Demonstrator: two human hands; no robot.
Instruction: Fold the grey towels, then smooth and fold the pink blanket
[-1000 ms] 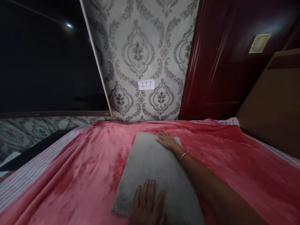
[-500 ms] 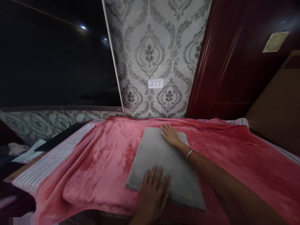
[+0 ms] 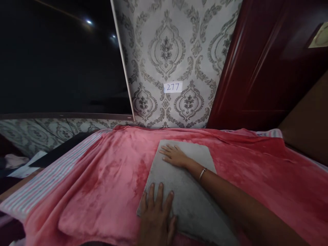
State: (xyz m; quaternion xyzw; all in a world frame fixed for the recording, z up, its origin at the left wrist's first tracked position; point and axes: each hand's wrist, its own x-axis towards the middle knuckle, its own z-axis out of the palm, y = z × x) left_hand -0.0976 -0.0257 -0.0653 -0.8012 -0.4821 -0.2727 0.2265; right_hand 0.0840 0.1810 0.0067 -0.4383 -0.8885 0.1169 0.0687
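Note:
A grey, roughly rectangular cloth (image 3: 189,191) lies flat on a pink plush blanket (image 3: 107,177). My right hand (image 3: 174,155) rests on the cloth's upper left part, palm down with fingers stretched out; a bracelet (image 3: 202,173) circles that wrist. Nearer to me, my left hand (image 3: 156,215) lies on the cloth's lower left edge, its fingers spread. Neither hand grips anything. My right forearm covers part of the cloth's right side.
Behind the blanket is a patterned wall with a paper label (image 3: 173,87) reading 277. A large black screen (image 3: 61,61) stands at the left, a dark red door (image 3: 261,61) at the right. Striped fabric (image 3: 51,171) shows under the blanket's left side.
My right hand has slid left across the cloth from its upper right part. My left hand has shifted slightly left. The camera view has moved a little closer.

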